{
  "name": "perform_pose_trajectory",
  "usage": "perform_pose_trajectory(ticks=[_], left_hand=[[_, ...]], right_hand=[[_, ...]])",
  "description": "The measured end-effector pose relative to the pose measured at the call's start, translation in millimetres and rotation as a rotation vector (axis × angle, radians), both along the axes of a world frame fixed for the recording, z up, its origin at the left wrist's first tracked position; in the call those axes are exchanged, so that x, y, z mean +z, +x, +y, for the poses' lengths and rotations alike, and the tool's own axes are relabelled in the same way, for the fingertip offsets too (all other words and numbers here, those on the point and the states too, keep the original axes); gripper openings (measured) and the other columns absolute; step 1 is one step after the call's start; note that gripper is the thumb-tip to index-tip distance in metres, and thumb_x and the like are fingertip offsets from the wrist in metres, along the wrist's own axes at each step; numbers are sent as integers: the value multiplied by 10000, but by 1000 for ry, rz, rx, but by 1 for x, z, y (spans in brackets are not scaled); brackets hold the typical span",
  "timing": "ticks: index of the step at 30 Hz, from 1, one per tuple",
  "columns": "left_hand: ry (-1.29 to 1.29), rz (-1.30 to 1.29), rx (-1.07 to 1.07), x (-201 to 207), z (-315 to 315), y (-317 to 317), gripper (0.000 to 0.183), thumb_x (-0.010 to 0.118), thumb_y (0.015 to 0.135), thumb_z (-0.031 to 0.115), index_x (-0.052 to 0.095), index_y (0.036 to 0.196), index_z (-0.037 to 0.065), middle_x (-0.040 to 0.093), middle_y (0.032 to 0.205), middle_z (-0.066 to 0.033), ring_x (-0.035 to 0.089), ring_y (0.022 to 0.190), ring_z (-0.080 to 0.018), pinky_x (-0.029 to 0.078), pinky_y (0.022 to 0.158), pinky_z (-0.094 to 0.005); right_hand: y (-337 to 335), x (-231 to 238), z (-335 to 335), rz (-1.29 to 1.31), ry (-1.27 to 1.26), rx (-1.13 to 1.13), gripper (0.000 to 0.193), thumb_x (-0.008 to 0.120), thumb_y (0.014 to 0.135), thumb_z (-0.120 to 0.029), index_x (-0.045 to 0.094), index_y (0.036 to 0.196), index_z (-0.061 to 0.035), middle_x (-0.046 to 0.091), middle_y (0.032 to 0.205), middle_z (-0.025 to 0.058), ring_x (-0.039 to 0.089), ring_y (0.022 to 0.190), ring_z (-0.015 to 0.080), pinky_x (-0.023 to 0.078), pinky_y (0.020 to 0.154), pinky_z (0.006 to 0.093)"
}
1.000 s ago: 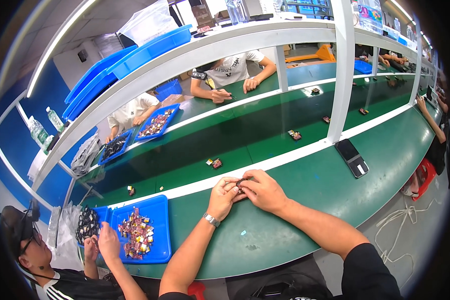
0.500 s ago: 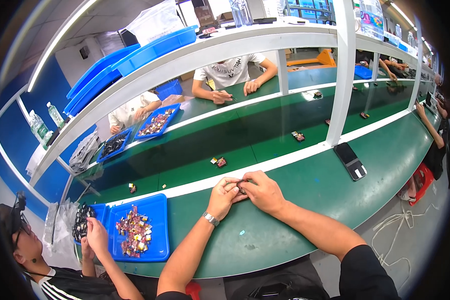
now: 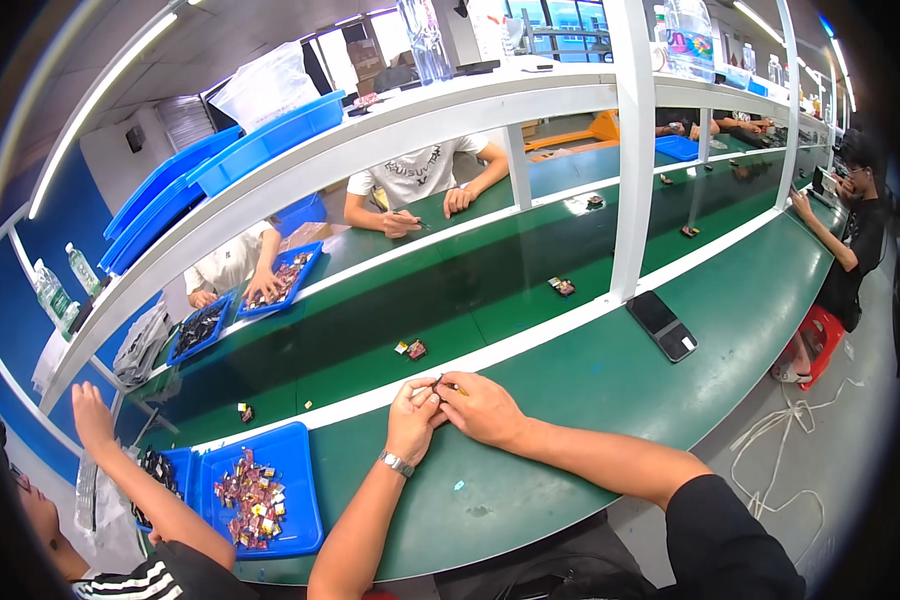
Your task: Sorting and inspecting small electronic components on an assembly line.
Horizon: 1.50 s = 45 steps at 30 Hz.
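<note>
At the middle of our view, over the green desk (image 3: pixel 610 400) and near its white rail (image 3: pixel 510 345), our two hands meet. Our left hand (image 3: pixel 413 420) and right hand (image 3: pixel 482 408) each have the grip nearly closed, thumb against fingers, pinching a small dark part (image 3: pixel 438 388) between them; our fingers cover most of it, so we cannot tell its full shape. We wear a metal watch (image 3: pixel 397 464) on the left wrist.

Reading from our hands, a blue tray (image 3: pixel 311 495) heaped with small reddish and yellow pieces (image 3: pixel 250 505) sits at eight o'clock. Beyond the rail, at eleven o'clock, a component pair (image 3: pixel 410 348) lies on the green belt (image 3: pixel 490 300). Between two and three o'clock we see a black phone-like device (image 3: pixel 662 326) flat on the desk. Far off at nine o'clock, a co-worker's raised hand (image 3: pixel 92 415) shows; at ten, another co-worker's hand (image 3: pixel 265 286) reaches into a tray of pieces.
</note>
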<state>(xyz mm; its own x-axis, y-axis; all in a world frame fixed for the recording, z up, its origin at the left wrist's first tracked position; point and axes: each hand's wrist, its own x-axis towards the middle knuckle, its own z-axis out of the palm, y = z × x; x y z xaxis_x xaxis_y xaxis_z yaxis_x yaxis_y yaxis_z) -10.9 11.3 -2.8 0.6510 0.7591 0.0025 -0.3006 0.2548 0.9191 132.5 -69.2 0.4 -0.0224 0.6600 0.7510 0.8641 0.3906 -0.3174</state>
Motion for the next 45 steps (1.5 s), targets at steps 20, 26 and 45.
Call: perform_pose_trajectory(ticks=[20,26,45], left_hand=[[124,17,-203,5,3,2,285,550,954,59,516,1225,-24,574,1273,-206,603,1145,-314,527,955,-429],[133,74,-163,5,3,-4,254,565,956,97,539,1183,-15,644,1133,-203,663,941,-254,559,799,-352],[-17,-60,-283,12,4,-10,517,605,939,102,401,1403,2,605,1247,-137,617,1113,-214,520,969,-392]], right_hand=[[242,-8,47,167,-347,-936,544,776,739,-243,515,1155,-8,555,1129,186,515,1084,384,438,935,470],[241,-8,43,422,-244,-867,539,796,708,-108,525,1166,-23,615,1089,174,578,1039,329,461,909,426],[20,35,-11,331,-248,92,320,629,829,-103,584,1143,-60,572,1055,110,557,1036,293,494,864,405]])
